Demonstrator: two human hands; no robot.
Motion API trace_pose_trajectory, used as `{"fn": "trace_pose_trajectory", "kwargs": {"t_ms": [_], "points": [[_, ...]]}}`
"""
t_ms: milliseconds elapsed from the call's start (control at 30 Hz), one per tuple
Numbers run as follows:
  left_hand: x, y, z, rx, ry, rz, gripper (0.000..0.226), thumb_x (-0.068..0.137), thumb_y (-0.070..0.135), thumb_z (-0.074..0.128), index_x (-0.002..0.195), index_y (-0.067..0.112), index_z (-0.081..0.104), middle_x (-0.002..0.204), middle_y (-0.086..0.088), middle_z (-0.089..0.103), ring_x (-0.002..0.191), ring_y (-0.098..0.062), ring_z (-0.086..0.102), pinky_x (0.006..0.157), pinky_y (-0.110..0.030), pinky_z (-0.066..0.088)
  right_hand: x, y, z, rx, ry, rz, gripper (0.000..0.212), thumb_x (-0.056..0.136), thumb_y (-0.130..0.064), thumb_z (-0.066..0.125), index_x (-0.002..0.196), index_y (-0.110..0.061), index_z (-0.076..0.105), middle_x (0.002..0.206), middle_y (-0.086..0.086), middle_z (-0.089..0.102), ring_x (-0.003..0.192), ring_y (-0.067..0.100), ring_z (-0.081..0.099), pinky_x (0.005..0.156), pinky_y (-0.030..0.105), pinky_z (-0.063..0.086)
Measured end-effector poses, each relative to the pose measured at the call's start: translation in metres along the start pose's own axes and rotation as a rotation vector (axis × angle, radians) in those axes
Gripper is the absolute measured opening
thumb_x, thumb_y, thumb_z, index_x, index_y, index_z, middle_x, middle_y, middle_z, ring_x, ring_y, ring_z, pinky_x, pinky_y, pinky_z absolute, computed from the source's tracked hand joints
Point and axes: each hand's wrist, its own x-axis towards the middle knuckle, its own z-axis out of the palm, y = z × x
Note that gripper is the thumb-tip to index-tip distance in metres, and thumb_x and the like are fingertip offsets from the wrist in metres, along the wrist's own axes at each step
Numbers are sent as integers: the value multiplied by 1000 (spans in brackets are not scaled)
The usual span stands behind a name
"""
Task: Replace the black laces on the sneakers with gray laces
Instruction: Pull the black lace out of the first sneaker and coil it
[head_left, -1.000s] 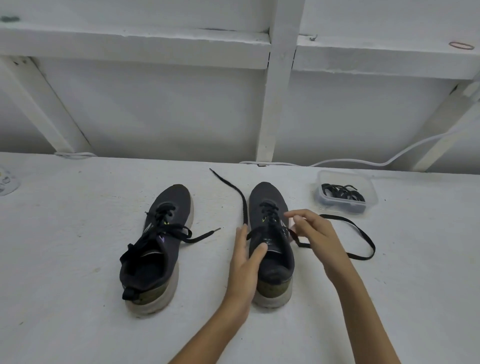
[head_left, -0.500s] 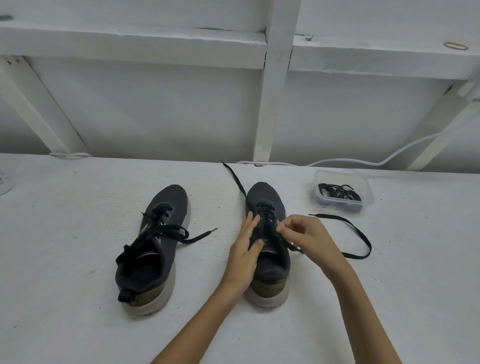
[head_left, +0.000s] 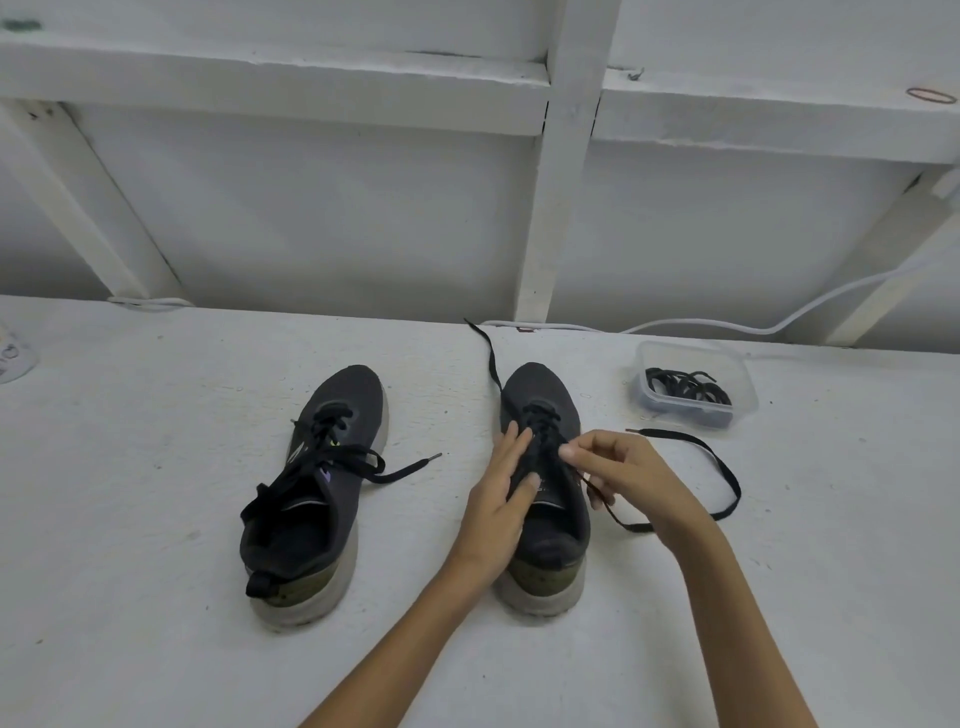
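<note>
**Centre sneaker** (head_left: 545, 519): mid-frame on the rough white worktop (head_left: 156, 571). Dark knit upper, thick pale sole, olive heel.

**Black lace** (head_left: 736, 488): flat woven tape, untied. Both ends trail loose, while the crossings near the toe look threaded.

**Right hand** (head_left: 623, 473): pinches the lace at the eyelets.

**Left hand** (head_left: 498, 493): lies with straight fingers against the upper.

**Second sneaker** (head_left: 317, 483): left of centre, fully laced in black.

**Clear plastic tub** (head_left: 693, 353): upper right, holding coiled dark laces (head_left: 685, 387) whose shade is hard to tell.

**Progress, as judged:** an early stage. Unlacing has barely begun and no gray lace is fitted.
</note>
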Motion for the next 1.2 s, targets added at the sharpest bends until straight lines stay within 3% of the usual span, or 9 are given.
{"fn": "trace_pose_trajectory", "kwargs": {"t_ms": [167,333,467,600,767,900,1033,1200], "points": [[-1,-1,0,17,-6,74,47,100,29,46,146,31,34,152,27,24,143,11,9,113,-8,14,-3,0,-2,9,-8,-21,18,87,-22,72,73,-10,70,64,5,61,58,17,56,53,21,42],[1,-1,-3,37,-42,90,38,102,26,43,138,36,41,153,21,30,143,10,14,112,-6,17,15,-6,-5,-70,75,-75,17,91,-12,65,75,-11,67,64,0,64,60,6,57,58,19,43],[0,0,-3,31,-45,78,37,103,25,43,138,36,42,154,20,30,142,10,15,109,-3,17,22,-4,-1,-10,174,-82,17,92,-17,64,78,-10,69,65,1,64,62,8,56,60,20,44],[-1,-1,-2,5,-34,79,37,103,24,43,138,36,42,153,21,31,143,9,15,109,-4,18,10,-1,-6,1,32,-4,21,86,-28,71,79,-8,70,63,4,61,58,15,52,58,23,44],[0,-1,0,2,-17,76,39,103,23,42,141,30,42,153,18,32,144,5,16,105,0,20,1,-1,-10,75,-88,25,18,84,-20,73,75,-6,70,69,12,63,52,19,48,53,22,42],[-1,-1,-2,-3,-23,89,36,103,22,43,135,38,43,152,19,34,143,7,17,107,-2,19,10,-2,-12,47,59,-23,14,85,-12,71,72,-11,70,67,3,66,66,12,58,69,26,44],[0,-2,-2,2,-33,90,35,103,22,42,135,38,43,152,21,33,142,9,17,109,-4,19,18,0,-13,170,258,-61,12,88,-10,67,76,-9,69,64,-3,66,65,13,60,67,27,46],[1,-3,-2,5,-17,94,35,103,23,43,132,41,44,151,22,34,142,9,18,108,-4,20,9,1,-13,114,-82,68,34,76,-32,71,86,0,70,68,6,64,63,14,57,64,24,46]]}}
